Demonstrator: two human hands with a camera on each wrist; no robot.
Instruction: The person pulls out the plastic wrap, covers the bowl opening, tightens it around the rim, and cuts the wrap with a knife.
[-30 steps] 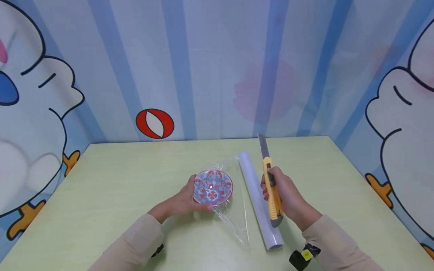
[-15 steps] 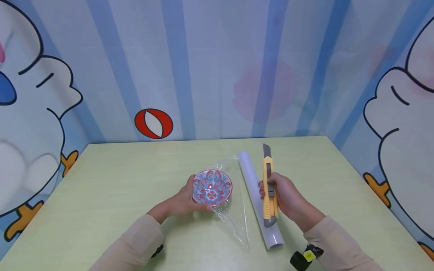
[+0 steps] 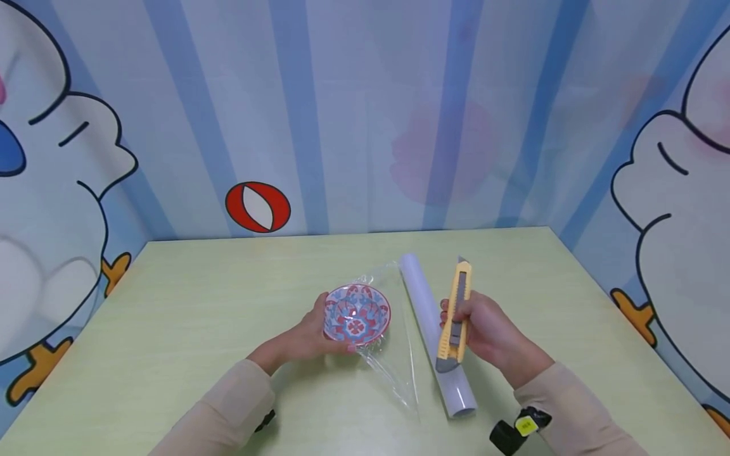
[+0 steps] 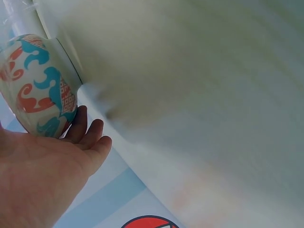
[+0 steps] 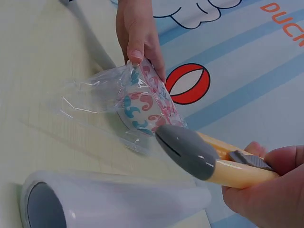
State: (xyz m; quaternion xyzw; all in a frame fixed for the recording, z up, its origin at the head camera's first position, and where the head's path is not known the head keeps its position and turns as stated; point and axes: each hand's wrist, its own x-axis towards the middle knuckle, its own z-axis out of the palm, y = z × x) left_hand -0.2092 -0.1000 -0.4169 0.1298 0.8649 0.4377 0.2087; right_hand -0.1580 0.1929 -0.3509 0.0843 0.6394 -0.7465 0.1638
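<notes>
My left hand (image 3: 312, 330) grips a small bowl (image 3: 357, 315) by its left side, the patterned inside tipped toward me. Red and blue swirls cover its outer wall, as the left wrist view shows. Clear plastic film (image 3: 399, 367) clings over the bowl and spreads loosely to its right. To the right of the film, my right hand (image 3: 490, 326) holds a yellow utility knife (image 3: 454, 316) upright, thumb on the grey slider. Only a short blade tip shows at the knife's top. The right wrist view has the knife's grey end cap (image 5: 187, 152) in front of the bowl.
A whitish roll (image 3: 436, 335) lies on the pale table (image 3: 228, 278) between the bowl and the knife, partly behind the knife. A blue striped cartoon backdrop (image 3: 365, 114) stands along the table's back edge.
The knife's long blade has slid back into the handle, leaving a short tip. The right hand has tilted the knife and shifted slightly. The left hand and bowl have stayed in place.
</notes>
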